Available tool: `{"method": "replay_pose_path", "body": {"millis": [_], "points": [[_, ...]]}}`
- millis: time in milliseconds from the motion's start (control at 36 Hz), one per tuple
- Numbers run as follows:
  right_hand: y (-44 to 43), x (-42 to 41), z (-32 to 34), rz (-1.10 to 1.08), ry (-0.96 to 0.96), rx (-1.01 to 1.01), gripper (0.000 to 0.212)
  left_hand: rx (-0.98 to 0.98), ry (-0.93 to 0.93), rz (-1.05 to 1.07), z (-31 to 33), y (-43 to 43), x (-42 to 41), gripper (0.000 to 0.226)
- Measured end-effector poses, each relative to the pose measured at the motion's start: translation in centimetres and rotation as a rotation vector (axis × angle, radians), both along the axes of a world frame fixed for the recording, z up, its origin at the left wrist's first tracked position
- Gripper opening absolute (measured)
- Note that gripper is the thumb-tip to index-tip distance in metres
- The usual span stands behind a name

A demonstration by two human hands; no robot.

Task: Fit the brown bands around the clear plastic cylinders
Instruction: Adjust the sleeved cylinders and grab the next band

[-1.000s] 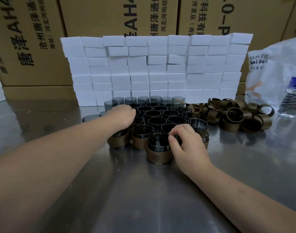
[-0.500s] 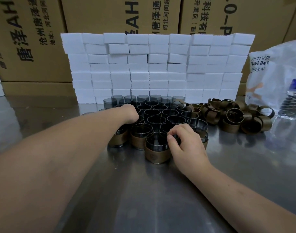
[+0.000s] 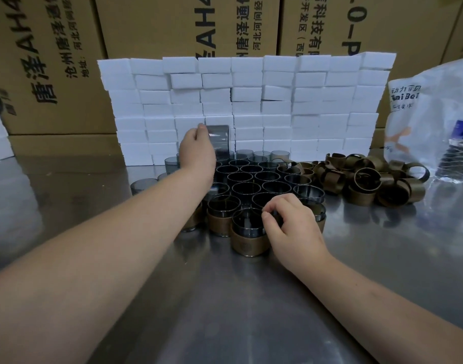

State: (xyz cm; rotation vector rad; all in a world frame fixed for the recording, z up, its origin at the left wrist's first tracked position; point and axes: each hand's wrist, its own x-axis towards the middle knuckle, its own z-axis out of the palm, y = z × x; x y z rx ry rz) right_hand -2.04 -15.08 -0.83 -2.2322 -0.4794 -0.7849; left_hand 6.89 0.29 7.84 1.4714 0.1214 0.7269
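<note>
While left hand (image 3: 197,151) grips an empty clear cylinder (image 3: 219,139) raised at 12 o'clock, right hand (image 3: 290,228) pinches rim of a banded cylinder (image 3: 247,239); loose brown bands (image 3: 369,181) heaped at 2 o'clock on desk (image 3: 225,311).

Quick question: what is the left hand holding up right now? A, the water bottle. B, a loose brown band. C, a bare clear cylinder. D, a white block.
C: the left hand grips a bare clear cylinder, with no brown band on it, held up in front of the white blocks.
</note>
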Motion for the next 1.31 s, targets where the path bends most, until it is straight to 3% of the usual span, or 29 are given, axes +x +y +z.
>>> {"method": "replay_pose_path", "body": {"millis": [111,194,417,611,695,778,861,972,1111,1195,1306], "points": [[0.1,-0.3,0.1,-0.001,0.002,0.0,0.007,-0.458,0.056,-0.204,-0.7,-1.0,-3.2,0.035],[0.2,-0.4,0.2,-0.003,-0.019,-0.01,0.007,-0.62,0.137,-0.32,-2.4,-1.5,-5.4,0.039],[0.4,-0.9,0.4,0.02,-0.065,-0.056,0.006,-0.679,0.07,-0.368,-6.7,-1.4,-8.3,0.034],[0.3,-0.6,0.1,0.032,-0.12,0.019,0.006,-0.703,0.092,-0.399,-7.5,0.0,-7.6,0.036],[-0.1,-0.1,0.8,0.013,-0.172,0.152,0.007,-0.743,0.12,-0.398,-7.7,0.4,-7.3,0.036],[-2.0,1.5,2.6,-0.036,-0.169,0.441,0.01,-0.753,0.129,-0.375,-8.1,0.6,-7.1,0.035],[-5.1,4.0,4.4,-0.12,-0.068,0.532,0.031,-0.748,0.138,-0.365,-8.3,0.6,-6.9,0.039],[-10.3,8.0,4.6,-0.434,0.087,0.143,0.046,-0.745,0.138,-0.345,-8.6,0.5,-6.4,0.04],[-15.4,11.3,2.3,-0.662,0.414,-0.326,0.065,-0.699,0.126,-0.338,-8.8,0.3,-5.9,0.033],[-15.7,12.5,1.2,-0.72,0.506,-0.406,0.067,-0.702,0.102,-0.381,-8.7,0.2,-5.9,0.031],[-15.0,13.3,1.0,-0.757,0.417,-0.408,0.054,-0.723,0.07,-0.396,-8.5,0.1,-6.1,0.029]]}}
